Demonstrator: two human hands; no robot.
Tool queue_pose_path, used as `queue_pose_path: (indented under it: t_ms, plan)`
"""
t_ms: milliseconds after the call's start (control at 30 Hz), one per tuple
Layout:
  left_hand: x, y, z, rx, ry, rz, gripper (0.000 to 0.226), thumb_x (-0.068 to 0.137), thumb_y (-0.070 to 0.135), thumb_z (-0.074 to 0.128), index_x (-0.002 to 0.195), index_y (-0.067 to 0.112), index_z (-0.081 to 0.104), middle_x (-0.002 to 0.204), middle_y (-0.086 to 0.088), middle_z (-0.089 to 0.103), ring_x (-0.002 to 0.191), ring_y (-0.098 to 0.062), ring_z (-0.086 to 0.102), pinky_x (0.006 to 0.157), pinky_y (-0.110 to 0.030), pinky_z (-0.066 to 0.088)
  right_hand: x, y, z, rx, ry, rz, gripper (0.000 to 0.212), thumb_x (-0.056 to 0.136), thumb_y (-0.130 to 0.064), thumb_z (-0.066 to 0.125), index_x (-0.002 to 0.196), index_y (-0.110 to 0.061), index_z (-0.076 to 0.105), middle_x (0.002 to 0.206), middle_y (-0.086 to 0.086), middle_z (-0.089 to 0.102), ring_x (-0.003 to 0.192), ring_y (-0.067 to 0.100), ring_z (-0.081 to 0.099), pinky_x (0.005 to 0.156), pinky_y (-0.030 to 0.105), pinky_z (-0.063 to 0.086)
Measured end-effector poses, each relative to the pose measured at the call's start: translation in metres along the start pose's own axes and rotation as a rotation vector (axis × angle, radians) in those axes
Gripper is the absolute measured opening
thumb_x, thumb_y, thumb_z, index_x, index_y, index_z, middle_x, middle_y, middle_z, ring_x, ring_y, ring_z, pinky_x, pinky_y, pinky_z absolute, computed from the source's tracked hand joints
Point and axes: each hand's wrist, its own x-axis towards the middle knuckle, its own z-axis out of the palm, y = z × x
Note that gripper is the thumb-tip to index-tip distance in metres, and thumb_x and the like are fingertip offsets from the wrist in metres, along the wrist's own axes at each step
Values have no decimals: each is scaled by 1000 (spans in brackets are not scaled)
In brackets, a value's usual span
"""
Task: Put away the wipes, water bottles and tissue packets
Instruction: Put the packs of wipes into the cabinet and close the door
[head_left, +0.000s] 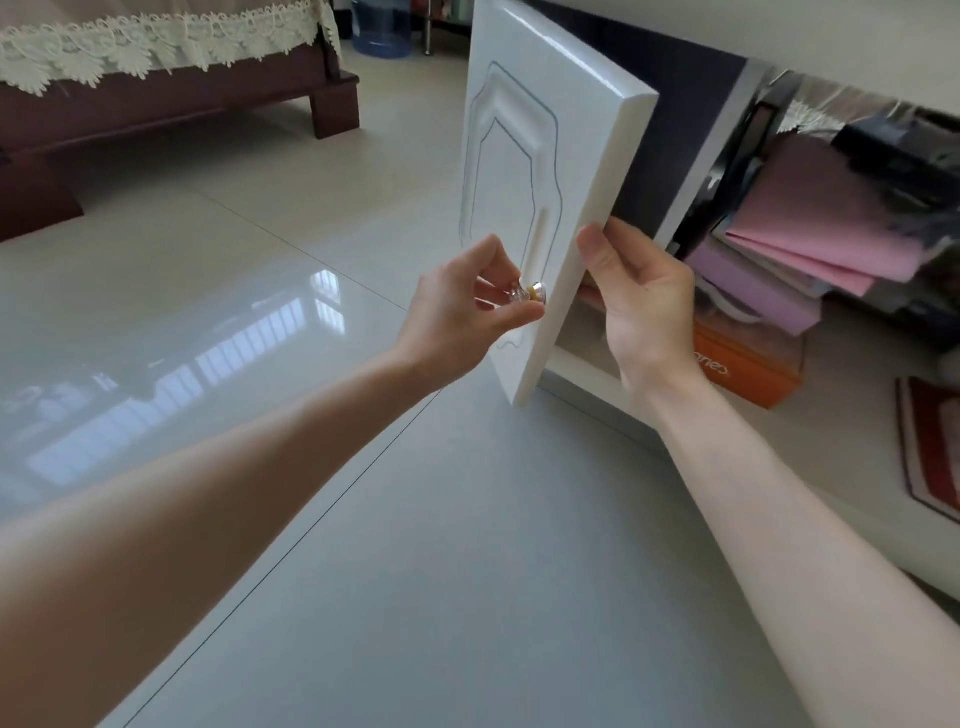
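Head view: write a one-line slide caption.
Left hand pinches the clear knob, right hand holds the edge of the white cabinet door; a pink stack shows inside.

A home's living room: left of the fingers (491, 254) of the left hand (462, 317), which pinch the knob (525, 295) of a white panelled cabinet door (519, 156), spreads a glossy tiled floor (249, 270). Beyond them stands dark wooden furniture (156, 111) under a lace-edged cloth (156, 47). Right of them are stacked pink folded sheets (810, 234).
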Motion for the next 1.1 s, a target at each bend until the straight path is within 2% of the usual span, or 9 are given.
queue_pose_path:
  t_ms: [100,167,233,367,500,633,767,867,1100]
  plan:
    - [11,4,13,3,-18,3,34,72,19,84,72,21,50,74,7,61,76,-17,68,61,-13,47,8,5,-16,-12,86,-12,16,92,-18,64,107,-17,70,102,-4,74,103,16,69,95,40,54]
    - [16,5,19,7,-24,-1,35,70,21,85,72,21,50,74,6,63,77,-19,69,61,-17,50,11,8,-22,-21,133,-22,15,89,-18,67,105,-18,69,96,-13,73,97,7,69,89,28,55]
    - [21,5,26,11,-26,-2,35,69,23,86,72,22,51,75,6,64,76,-16,69,61,-16,50,15,10,-28,-51,180,-44,26,87,-21,71,112,-15,67,102,-11,71,98,1,66,85,18,52]
    - [30,6,41,16,12,4,37,66,23,87,76,21,52,75,7,63,73,-12,68,63,-17,52,21,11,-39,-134,255,-60,57,81,-33,76,132,-17,53,127,-9,59,116,3,54,91,10,46]
    - [43,8,63,7,40,14,36,65,23,88,78,20,55,72,5,62,70,-13,66,62,-17,54,34,16,-52,-151,303,-45,67,80,-33,77,137,-17,46,131,-9,53,119,4,50,94,9,41]
    - [58,7,80,17,93,1,39,62,28,89,70,27,51,73,6,63,73,-16,67,66,-24,55,49,25,-63,-134,331,-25,73,79,-34,77,141,-17,42,136,-4,50,126,13,48,102,21,41]
    - [72,6,92,6,101,-8,40,60,28,90,66,27,50,71,4,64,74,-20,68,71,-38,58,64,30,-71,-115,347,-34,69,79,-32,78,138,-17,46,122,-13,53,119,7,51,89,5,42]
    - [79,6,99,-10,102,-26,39,61,28,90,66,26,51,73,1,66,75,-21,68,73,-45,57,73,34,-75,-91,367,-49,64,80,-27,78,134,-12,48,115,-14,55,108,0,54,86,3,42]
    - [90,10,110,-7,120,-31,39,62,28,88,65,26,49,71,7,66,72,-14,68,70,-37,57,89,40,-82,-44,392,-32,61,81,-21,77,134,-7,49,124,1,57,106,1,55,89,9,45]
